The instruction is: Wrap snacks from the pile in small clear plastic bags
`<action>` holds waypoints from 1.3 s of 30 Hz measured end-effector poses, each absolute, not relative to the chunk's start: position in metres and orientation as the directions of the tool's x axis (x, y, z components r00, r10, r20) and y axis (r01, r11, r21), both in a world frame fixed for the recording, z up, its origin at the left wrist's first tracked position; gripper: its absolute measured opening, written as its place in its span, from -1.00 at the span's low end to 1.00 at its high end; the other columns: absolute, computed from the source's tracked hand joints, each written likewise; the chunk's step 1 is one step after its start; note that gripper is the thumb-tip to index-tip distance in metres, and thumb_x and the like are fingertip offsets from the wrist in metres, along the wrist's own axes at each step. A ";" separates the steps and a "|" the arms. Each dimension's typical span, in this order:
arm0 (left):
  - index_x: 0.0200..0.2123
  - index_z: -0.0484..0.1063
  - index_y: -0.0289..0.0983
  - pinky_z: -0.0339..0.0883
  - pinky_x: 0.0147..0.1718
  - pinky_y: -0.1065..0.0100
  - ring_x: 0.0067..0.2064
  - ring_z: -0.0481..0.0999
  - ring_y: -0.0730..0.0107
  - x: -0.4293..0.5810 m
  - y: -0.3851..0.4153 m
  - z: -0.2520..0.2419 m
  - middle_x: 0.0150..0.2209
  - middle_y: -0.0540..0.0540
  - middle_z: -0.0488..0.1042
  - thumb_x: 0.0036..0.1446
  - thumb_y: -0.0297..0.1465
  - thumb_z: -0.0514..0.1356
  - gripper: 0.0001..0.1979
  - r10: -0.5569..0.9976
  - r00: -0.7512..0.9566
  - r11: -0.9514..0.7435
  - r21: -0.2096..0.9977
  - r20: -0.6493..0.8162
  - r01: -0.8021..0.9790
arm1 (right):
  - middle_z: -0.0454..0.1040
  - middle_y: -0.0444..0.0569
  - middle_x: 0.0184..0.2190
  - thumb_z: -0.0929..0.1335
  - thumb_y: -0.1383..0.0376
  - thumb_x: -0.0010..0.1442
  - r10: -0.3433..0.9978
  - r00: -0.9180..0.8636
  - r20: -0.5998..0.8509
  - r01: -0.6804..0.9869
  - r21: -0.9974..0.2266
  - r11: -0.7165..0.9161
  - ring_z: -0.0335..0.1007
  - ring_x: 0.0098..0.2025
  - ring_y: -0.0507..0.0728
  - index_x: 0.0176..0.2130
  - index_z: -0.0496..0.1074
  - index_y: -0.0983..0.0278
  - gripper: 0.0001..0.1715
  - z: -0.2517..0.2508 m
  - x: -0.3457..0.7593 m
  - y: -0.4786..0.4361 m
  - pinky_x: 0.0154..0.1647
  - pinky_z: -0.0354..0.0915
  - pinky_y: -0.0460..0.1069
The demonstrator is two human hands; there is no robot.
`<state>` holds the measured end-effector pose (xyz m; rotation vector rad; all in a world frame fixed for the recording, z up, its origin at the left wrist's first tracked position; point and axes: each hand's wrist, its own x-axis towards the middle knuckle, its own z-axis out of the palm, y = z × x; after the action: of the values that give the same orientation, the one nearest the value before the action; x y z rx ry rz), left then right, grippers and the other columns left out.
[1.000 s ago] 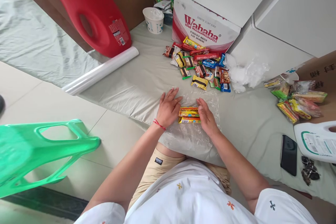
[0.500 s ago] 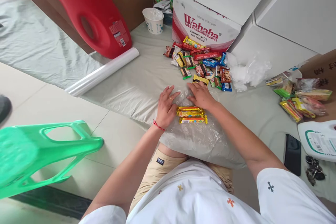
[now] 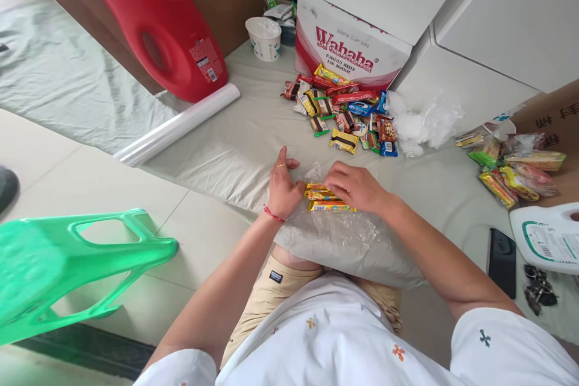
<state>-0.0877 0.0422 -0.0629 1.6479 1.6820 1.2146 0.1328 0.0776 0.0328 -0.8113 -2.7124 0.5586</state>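
Note:
A small stack of yellow and orange snack bars [image 3: 324, 200] lies on a sheet of clear plastic wrap [image 3: 335, 232] spread over the grey cloth in front of me. My left hand [image 3: 282, 186] is at the bars' left end, fingers pinching the far edge of the wrap. My right hand [image 3: 355, 185] is curled over the bars' right end, pulling that same far edge of wrap over them. A pile of assorted wrapped snacks [image 3: 346, 114] lies further back.
A red detergent jug [image 3: 165, 30], a roll of plastic wrap [image 3: 177, 125] and a paper cup [image 3: 264, 37] are at the back left. A Wahaha carton [image 3: 350, 51] stands behind the pile. Wrapped bundles [image 3: 511, 169], a phone [image 3: 501, 262], keys [image 3: 538, 292] lie right; green stool [image 3: 67, 265] left.
Both hands went from flat beside the bars to the wrap's far edge, then came back over the bars, drawing the wrap with them. The head tilted slightly.

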 end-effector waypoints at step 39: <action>-0.36 0.51 -0.18 0.31 -0.38 0.35 -0.42 0.40 0.38 -0.191 -0.029 -0.021 -0.45 0.00 0.50 0.21 -0.20 0.19 -0.79 0.995 0.099 -0.049 0.778 -0.018 0.626 | 0.46 -0.03 -0.27 0.33 0.49 0.25 0.525 -0.810 0.261 0.339 -0.522 0.783 0.37 -0.23 0.11 -0.17 0.64 0.15 -0.65 -0.037 0.156 0.033 -0.18 0.30 0.03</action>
<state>-0.1914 -0.0291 -0.0215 1.7471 1.5948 0.7431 0.1564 0.0328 -0.0374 -0.6544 -2.5780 0.6487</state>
